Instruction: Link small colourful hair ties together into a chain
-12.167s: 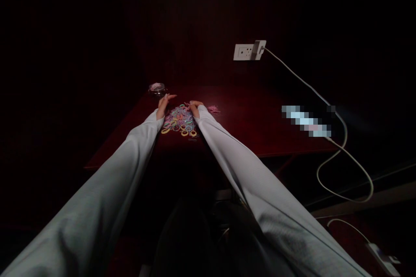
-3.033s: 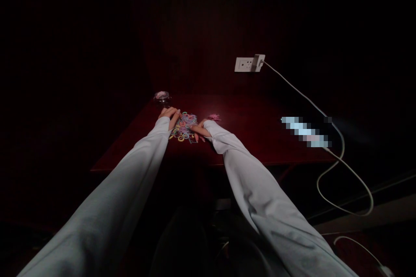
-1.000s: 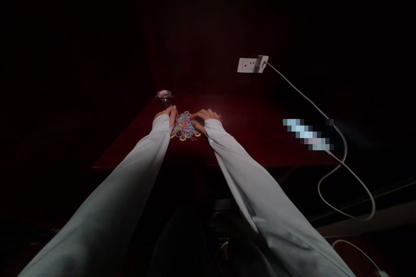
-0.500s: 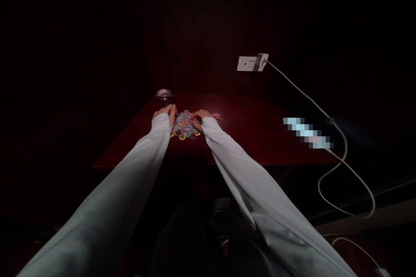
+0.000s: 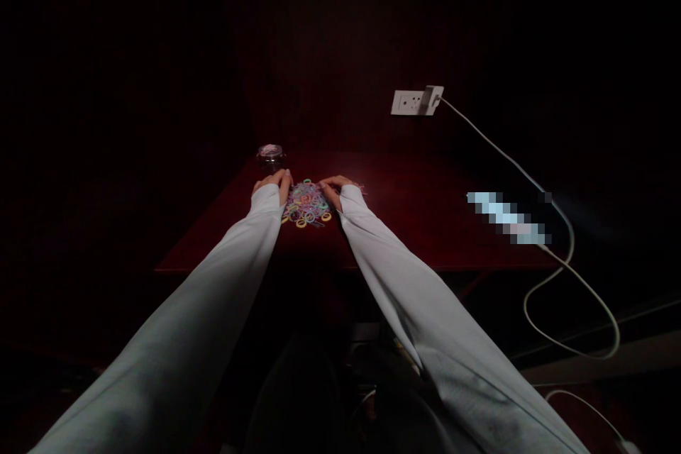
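A loose pile of small pastel hair ties (image 5: 307,207), in purple, yellow, green and pink, lies on the dark red table between my hands. At its left edge rests my left hand (image 5: 273,183), fingers stretched forward and loosely bent, nothing visible in them. My right hand (image 5: 337,189) is at the pile's right edge, with thumb and forefinger drawn together beside the ties. Whatever is between those fingertips is too small to make out. Pink strands or ties (image 5: 364,190) peek out just beyond my right hand, mostly hidden by it.
A clear round jar (image 5: 270,154) with pinkish contents stands behind my left hand. On the right lies a blurred-out, lit device (image 5: 508,218) with a white cable (image 5: 572,227) running to a charger in the wall socket (image 5: 408,103). The table's front edge (image 5: 213,271) is close to me.
My right hand has drawn back from over the pile to its right edge, covering more of the pink strands. The left hand stays about where it was. The view has shifted slightly.
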